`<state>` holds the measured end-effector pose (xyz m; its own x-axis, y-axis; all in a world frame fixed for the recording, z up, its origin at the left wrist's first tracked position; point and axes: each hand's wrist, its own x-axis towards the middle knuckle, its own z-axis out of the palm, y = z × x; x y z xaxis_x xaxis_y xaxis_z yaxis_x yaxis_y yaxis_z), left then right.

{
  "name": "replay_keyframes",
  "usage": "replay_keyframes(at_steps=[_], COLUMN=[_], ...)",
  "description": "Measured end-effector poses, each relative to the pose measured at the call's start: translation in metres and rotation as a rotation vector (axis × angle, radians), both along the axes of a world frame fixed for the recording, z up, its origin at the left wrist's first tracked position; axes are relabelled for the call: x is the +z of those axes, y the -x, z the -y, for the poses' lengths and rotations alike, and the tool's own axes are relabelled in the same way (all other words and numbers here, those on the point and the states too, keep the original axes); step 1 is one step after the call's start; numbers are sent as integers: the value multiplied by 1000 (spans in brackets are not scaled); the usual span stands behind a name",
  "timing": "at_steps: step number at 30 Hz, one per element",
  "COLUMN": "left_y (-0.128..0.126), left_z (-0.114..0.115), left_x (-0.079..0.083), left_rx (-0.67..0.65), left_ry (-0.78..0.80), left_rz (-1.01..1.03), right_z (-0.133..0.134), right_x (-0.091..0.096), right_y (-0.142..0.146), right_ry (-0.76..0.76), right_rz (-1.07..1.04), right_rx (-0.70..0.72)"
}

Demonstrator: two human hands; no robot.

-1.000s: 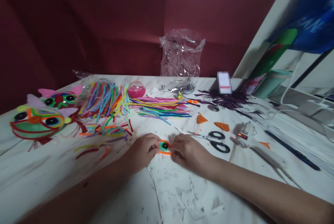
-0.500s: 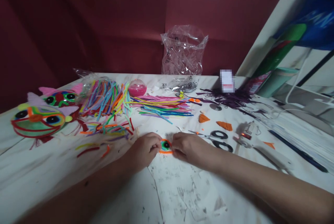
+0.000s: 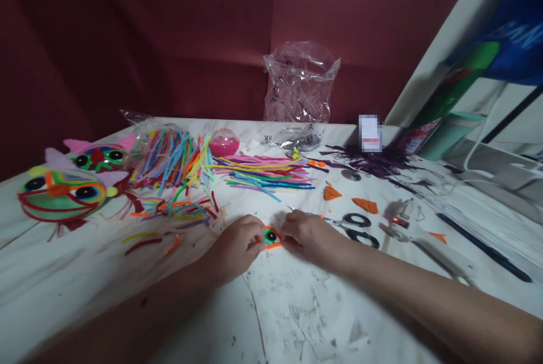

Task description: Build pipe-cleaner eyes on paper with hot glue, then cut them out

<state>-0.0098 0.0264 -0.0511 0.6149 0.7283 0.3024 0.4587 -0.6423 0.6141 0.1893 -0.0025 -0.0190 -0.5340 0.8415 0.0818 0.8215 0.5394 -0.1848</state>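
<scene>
Between my two hands lies a small craft eye (image 3: 270, 235), with a black centre, green and blue rings and an orange pipe-cleaner rim. My left hand (image 3: 242, 242) pinches its left end, thumb and fingers closed. On the opposite side, my right hand (image 3: 306, 235) grips the right end with curled fingers, partly hiding it. Beneath them is a white sheet (image 3: 292, 307) with faint dark marks. Black-handled scissors (image 3: 356, 228) lie just beyond my right hand, their blades partly covered by it.
Colourful pipe cleaners (image 3: 271, 169) spread along the back. Two decorated masks (image 3: 61, 197) sit at left. A white glue gun (image 3: 441, 254), orange felt pieces (image 3: 365, 205) and a dark pen (image 3: 483, 246) lie at right. A clear plastic bag (image 3: 301, 87) stands behind.
My left thumb and fingers have shifted slightly on the craft eye's left end. The orange rim looks straighter and more pointed now. My right hand stays nearly in place.
</scene>
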Motion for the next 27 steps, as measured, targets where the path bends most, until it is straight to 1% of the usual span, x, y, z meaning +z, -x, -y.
replay_keyframes(at_steps=[5,8,10,12,15,19,21,22,24,25,26,27], left_y=[0,1,0,-1,-2,-2,-2,-2,-2,-2,-1,-1], left_z=[1,2,2,2,1,0,0,-1,0,0,-1,-1], left_x=[2,2,3,3,4,5,4,4,3,3,3,3], left_rx=[-5,-5,-3,-1,3,15,23,23,19,18,17,19], left_ry=[-3,1,6,12,11,21,26,24,7,-5,-16,-28], left_rz=[7,10,6,0,-4,-3,-7,-8,-1,2,3,3], right_z=[-4,-8,-12,-15,-18,-17,-13,-10,-3,0,2,4], right_x=[-1,-4,-6,-6,2,18,18,16,8,3,-1,-5], right_y=[2,3,3,2,-5,-19,-22,-22,-16,-12,-8,-4], right_ry=[151,200,235,267,285,175,124,115,64,27,-50,-93], right_rz=[-168,-196,-219,-243,-283,-327,-330,-335,-298,-263,-179,-129], right_rx=[-174,-243,-252,-229,-191,-214,-200,-182,-98,-47,18,37])
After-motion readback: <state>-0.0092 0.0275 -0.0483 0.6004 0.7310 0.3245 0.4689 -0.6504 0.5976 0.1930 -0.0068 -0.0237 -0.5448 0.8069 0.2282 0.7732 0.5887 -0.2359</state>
